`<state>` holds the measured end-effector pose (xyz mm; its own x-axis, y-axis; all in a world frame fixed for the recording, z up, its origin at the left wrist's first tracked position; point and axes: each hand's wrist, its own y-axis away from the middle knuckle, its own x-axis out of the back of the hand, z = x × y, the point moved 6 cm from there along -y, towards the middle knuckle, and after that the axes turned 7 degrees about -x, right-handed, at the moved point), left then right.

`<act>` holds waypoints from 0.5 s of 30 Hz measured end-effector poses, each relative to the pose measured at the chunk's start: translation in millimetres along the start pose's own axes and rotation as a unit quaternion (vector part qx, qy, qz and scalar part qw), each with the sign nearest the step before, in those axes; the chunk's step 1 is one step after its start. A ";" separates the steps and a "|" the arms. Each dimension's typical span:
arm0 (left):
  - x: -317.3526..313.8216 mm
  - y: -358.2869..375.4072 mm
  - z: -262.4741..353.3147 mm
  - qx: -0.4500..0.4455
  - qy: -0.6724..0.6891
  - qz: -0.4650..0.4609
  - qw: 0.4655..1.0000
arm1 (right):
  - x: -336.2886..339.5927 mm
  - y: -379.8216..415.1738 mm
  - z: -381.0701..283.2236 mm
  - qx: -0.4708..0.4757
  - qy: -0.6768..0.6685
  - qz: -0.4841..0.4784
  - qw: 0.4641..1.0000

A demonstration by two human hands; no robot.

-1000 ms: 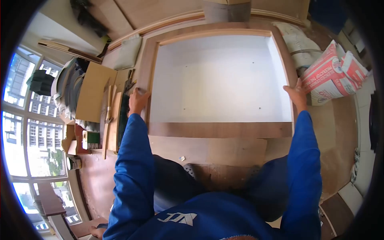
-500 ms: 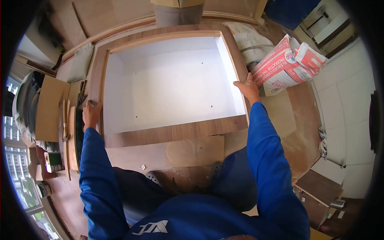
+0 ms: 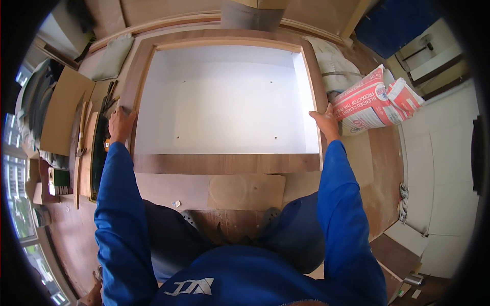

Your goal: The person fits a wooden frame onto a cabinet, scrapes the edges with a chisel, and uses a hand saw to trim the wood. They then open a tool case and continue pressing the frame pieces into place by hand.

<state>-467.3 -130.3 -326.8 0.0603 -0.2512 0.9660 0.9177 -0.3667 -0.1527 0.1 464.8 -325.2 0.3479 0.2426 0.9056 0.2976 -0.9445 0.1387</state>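
Note:
A wide cabinet box (image 3: 229, 164) with a wood-grain front frame and a white inside lies in front of me, its opening facing up. Several small dark holes or screw heads dot the white panel. My left hand (image 3: 121, 125) is closed around the left side of the frame. On the opposite side, my right hand (image 3: 327, 122) grips the frame's outer edge, the thumb resting on the face and the fingers mostly hidden. Under the near edge, a square of brown board (image 3: 246, 193) shows on the floor.
A red and white cement bag (image 3: 365, 104) leans at the right, by a pale sack (image 3: 332, 66). At left lie a hammer (image 3: 81, 135), wooden strips and a cardboard sheet (image 3: 66, 109). A grey bucket (image 3: 250, 18) stands beyond the cabinet. A blue panel (image 3: 395, 25) is far right.
The cabinet's near edge now looks level, where it slanted before, and the whole cabinet sits a little further right in view. Both hands keep their hold on its sides.

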 end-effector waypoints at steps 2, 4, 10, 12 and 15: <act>-3.1 -1.8 0.3 -0.018 0.005 -0.014 1.000 | 1.7 2.9 -1.1 -0.013 0.004 -0.001 1.000; 3.6 5.0 12.3 0.008 -0.027 -0.005 1.000 | -1.7 -0.7 1.8 -0.001 0.005 0.003 1.000; 1.6 -3.9 26.1 -0.086 -0.096 0.047 0.991 | -4.2 -7.0 2.8 0.011 0.017 0.011 1.000; -4.2 -5.8 30.3 -0.095 -0.080 0.055 0.991 | 1.8 2.5 -0.8 0.006 0.023 0.013 1.000; -0.3 -3.6 38.0 -0.090 -0.087 0.063 0.990 | 3.1 5.1 -3.7 -0.009 0.010 -0.004 1.000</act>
<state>-455.7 -94.8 -318.6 0.2519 -0.1531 0.9556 0.8141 -0.5004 -0.2948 -0.5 459.9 -320.2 0.3280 0.2456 0.9122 0.2840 -0.9466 0.1528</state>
